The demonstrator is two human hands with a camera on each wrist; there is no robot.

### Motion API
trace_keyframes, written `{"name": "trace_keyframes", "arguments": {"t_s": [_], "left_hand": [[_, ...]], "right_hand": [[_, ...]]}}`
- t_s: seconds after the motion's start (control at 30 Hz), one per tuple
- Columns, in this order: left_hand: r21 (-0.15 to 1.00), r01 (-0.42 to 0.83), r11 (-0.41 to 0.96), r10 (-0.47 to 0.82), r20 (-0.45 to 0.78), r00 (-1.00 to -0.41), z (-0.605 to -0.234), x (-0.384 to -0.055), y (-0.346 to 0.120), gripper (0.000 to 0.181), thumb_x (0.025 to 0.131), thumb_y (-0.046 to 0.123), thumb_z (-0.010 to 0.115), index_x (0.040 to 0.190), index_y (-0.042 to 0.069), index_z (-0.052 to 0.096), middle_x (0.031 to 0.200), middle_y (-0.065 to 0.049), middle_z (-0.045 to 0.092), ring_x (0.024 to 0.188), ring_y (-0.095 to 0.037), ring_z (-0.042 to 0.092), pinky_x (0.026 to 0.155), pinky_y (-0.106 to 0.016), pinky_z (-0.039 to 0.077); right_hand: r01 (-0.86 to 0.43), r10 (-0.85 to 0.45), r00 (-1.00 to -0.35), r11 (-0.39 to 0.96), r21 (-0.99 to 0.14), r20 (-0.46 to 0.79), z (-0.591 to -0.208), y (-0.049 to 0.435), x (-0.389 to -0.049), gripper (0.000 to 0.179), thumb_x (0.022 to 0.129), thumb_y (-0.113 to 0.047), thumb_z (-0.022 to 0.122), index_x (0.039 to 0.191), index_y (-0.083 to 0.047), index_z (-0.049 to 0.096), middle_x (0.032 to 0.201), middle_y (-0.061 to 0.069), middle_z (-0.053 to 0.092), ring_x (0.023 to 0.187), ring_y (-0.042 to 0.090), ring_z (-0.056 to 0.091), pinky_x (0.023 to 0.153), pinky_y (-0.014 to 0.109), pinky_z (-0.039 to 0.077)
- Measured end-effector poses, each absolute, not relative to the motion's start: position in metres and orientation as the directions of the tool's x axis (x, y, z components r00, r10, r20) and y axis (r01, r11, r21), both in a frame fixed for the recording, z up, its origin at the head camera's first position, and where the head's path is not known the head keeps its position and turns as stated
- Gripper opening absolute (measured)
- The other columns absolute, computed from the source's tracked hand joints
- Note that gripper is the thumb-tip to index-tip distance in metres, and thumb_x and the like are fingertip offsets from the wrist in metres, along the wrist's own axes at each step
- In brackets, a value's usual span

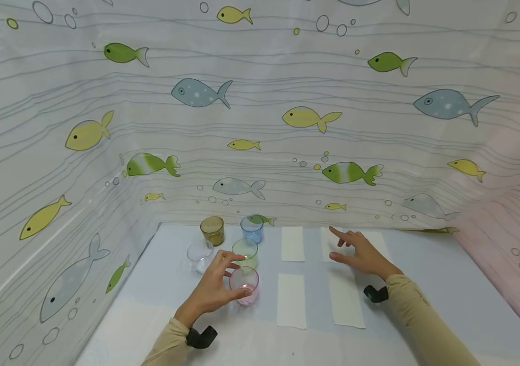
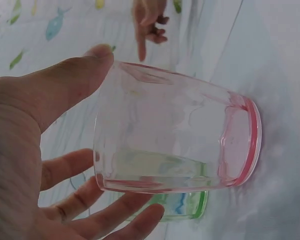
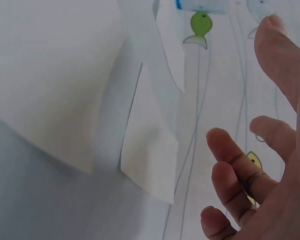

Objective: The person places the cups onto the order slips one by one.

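My left hand [image 1: 214, 284] is around a pink-tinted clear glass [image 1: 247, 300], which stands upright on the table. Its thumb lies along the near side at the rim; the fingers spread loosely on the far side, not visibly closed on the glass. The left wrist view shows the glass [image 2: 175, 130] between thumb and fingers, with a green glass [image 2: 202, 206] behind. Over the pale rectangular pieces, my right hand [image 1: 358, 254] hovers holding nothing, index finger extended, other fingers slightly bent. One pale piece [image 3: 149, 145] lies near it in the right wrist view.
Close to the pink glass stand the green glass [image 1: 251, 263], a clear glass [image 1: 199, 259], a brown glass [image 1: 212, 233] and a blue glass [image 1: 252, 231]. Several pale pieces, including one [image 1: 292, 302] at the front, lie right of them. Fish-patterned sheeting [image 1: 269, 91] encloses the table.
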State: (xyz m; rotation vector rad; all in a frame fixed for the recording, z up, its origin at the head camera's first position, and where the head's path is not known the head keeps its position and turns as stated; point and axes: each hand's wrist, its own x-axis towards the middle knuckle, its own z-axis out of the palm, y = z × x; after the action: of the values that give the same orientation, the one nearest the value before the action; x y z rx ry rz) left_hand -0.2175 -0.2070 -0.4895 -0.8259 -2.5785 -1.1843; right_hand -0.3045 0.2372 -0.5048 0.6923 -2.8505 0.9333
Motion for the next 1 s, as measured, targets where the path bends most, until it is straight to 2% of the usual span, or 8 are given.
{"name": "trace_keyframes", "arguments": {"t_s": [0.13, 0.4, 0.53, 0.7, 0.87, 1.0], "left_hand": [[0.64, 0.568, 0.518, 0.435, 0.375, -0.819, -0.489, -0.22, -0.206, 0.07, 0.078, 0.028, 0.097, 0.135, 0.009, 0.062, 0.124, -0.015, 0.059, 0.107, -0.027, 0.072, 0.088, -0.04, 0.065], [0.679, 0.528, 0.51, 0.453, 0.309, -0.836, -0.493, -0.221, -0.205, 0.068, 0.078, 0.028, 0.097, 0.132, 0.003, 0.064, 0.123, -0.013, 0.07, 0.109, -0.029, 0.074, 0.09, -0.045, 0.065], [0.694, 0.511, 0.507, 0.446, 0.296, -0.844, -0.495, -0.221, -0.205, 0.071, 0.078, 0.029, 0.096, 0.134, 0.0, 0.064, 0.126, -0.016, 0.072, 0.11, -0.03, 0.075, 0.091, -0.045, 0.065], [0.724, 0.473, 0.502, 0.432, 0.264, -0.862, -0.497, -0.222, -0.206, 0.074, 0.078, 0.03, 0.097, 0.136, 0.0, 0.064, 0.126, -0.018, 0.075, 0.111, -0.031, 0.076, 0.093, -0.042, 0.064], [0.755, 0.439, 0.486, 0.421, 0.237, -0.875, -0.499, -0.222, -0.208, 0.072, 0.076, 0.03, 0.098, 0.134, 0.002, 0.066, 0.124, -0.016, 0.076, 0.112, -0.031, 0.076, 0.096, -0.047, 0.063], [0.767, 0.434, 0.473, 0.417, 0.24, -0.877, -0.503, -0.223, -0.209, 0.071, 0.076, 0.03, 0.098, 0.133, 0.002, 0.067, 0.123, -0.015, 0.077, 0.112, -0.031, 0.077, 0.096, -0.049, 0.063]], "right_hand": [[-0.471, -0.451, -0.874, 0.697, -0.541, 0.181, -0.5, 0.225, -0.325, 0.082, 0.094, -0.048, 0.079, 0.162, -0.016, 0.046, 0.111, 0.008, 0.068, 0.107, 0.029, 0.056, 0.086, 0.039, 0.047], [-0.465, -0.485, -0.864, 0.663, -0.586, 0.137, -0.504, 0.204, -0.346, 0.086, 0.09, -0.047, 0.084, 0.161, -0.015, 0.047, 0.105, 0.01, 0.065, 0.104, 0.031, 0.055, 0.086, 0.04, 0.048], [-0.442, -0.492, -0.866, 0.677, -0.588, 0.085, -0.507, 0.191, -0.354, 0.092, 0.086, -0.051, 0.086, 0.162, -0.017, 0.046, 0.102, 0.01, 0.062, 0.103, 0.028, 0.05, 0.081, 0.037, 0.044], [-0.458, -0.517, -0.854, 0.701, -0.546, 0.052, -0.515, 0.178, -0.362, 0.095, 0.084, -0.056, 0.087, 0.161, -0.017, 0.047, 0.099, 0.009, 0.061, 0.095, 0.025, 0.043, 0.076, 0.035, 0.042], [-0.474, -0.525, -0.85, 0.737, -0.482, 0.033, -0.523, 0.172, -0.367, 0.096, 0.084, -0.059, 0.085, 0.161, -0.018, 0.046, 0.095, 0.004, 0.059, 0.09, 0.021, 0.042, 0.076, 0.033, 0.042], [-0.469, -0.529, -0.848, 0.737, -0.486, 0.016, -0.526, 0.17, -0.369, 0.096, 0.085, -0.059, 0.084, 0.162, -0.016, 0.045, 0.095, 0.004, 0.059, 0.09, 0.021, 0.043, 0.077, 0.036, 0.043]]}}
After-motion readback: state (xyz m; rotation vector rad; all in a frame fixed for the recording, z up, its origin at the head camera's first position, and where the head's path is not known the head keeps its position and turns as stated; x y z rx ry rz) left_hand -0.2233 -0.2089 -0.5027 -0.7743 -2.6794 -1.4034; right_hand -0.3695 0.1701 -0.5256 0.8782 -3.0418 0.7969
